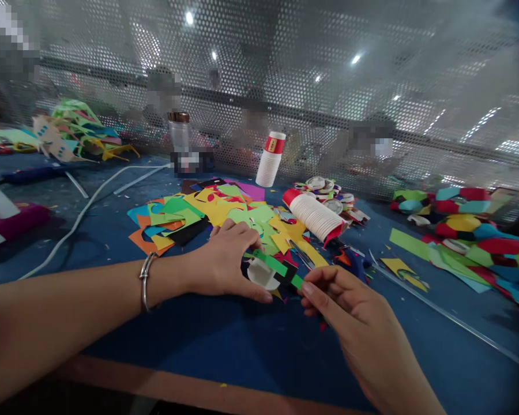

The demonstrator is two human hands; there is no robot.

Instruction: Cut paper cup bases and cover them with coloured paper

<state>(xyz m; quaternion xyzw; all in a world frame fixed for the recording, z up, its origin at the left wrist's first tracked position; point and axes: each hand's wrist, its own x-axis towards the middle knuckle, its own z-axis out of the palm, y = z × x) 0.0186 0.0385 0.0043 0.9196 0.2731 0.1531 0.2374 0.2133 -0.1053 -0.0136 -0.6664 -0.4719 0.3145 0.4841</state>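
Note:
My left hand (225, 262) curves around a short white paper cup piece (262, 278), its thumb along the near side and its fingers on the far side. My right hand (352, 308) pinches the end of a green paper strip (271, 263) between thumb and fingertips. That strip runs across the cup piece toward my left fingers, and a black patch (285, 274) shows along it. Beyond my hands lies a pile of coloured paper scraps (225, 204). Scissors (300, 253) rest partly under scraps, close to my right fingers.
A stack of paper cups (313, 216) lies on its side, with another stack (270, 161) upright behind. A blue glue gun (354, 259) is at right, near coloured paper balls (497, 248). A white cable (90, 202) crosses the left. A perforated metal screen (294, 69) stands behind.

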